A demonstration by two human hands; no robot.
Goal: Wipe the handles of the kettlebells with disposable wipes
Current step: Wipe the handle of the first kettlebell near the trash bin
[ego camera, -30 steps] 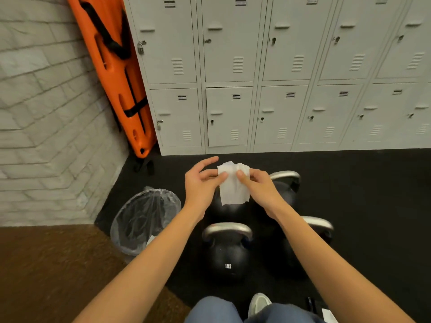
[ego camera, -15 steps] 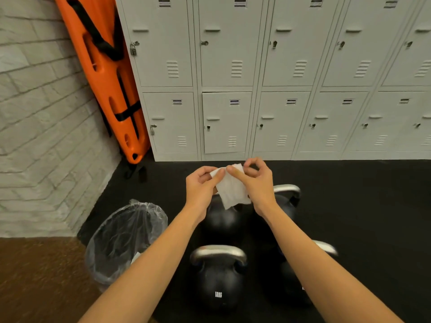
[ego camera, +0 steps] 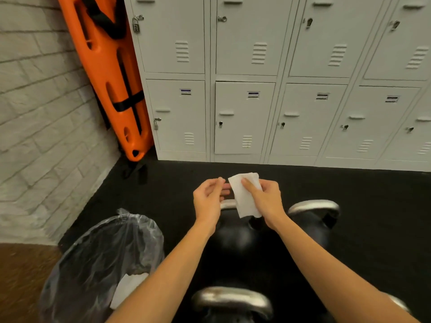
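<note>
1. Kettlebells, black with bare steel handles, stand grouped on the dark floor mat in front of the person. Near kettlebell handle (ego camera: pixel 233 299) lies at the bottom of the view; far right kettlebell handle (ego camera: pixel 313 206) shows beyond the right wrist; a third, far left kettlebell handle (ego camera: pixel 227 204), is mostly hidden behind the hands. A sliver of a fourth handle may show at the bottom right edge; cannot tell for certain.

2. Disposable wipe (ego camera: pixel 245 197), white, hangs in the air above the far kettlebells and touches no handle. It looks partly folded, probably to make a pad thick enough for rubbing steel.

3. Right hand (ego camera: pixel 265 199): grip narrow, thumb laid across the front of the wipe and fingers behind, pinching it so that the sheet hangs free below.

4. Left hand (ego camera: pixel 210 197): fingers loosely curled, tips just beside the wipe's left edge. Whether they pinch the edge cannot be told. Judged to be helping arrange the sheet.

5. Waste bin (ego camera: pixel 100 264), lined with a clear bag, stands at the left of the kettlebells with white wipe-like scraps (ego camera: pixel 126 290) inside, placed within easy reach for discarding.

6. Grey lockers (ego camera: pixel 245 117) line the back wall; an orange spine board (ego camera: pixel 112 73) leans in the corner against white brick.

7. Stage, judged: wipe being readied; wiping not yet begun with this sheet.
</note>
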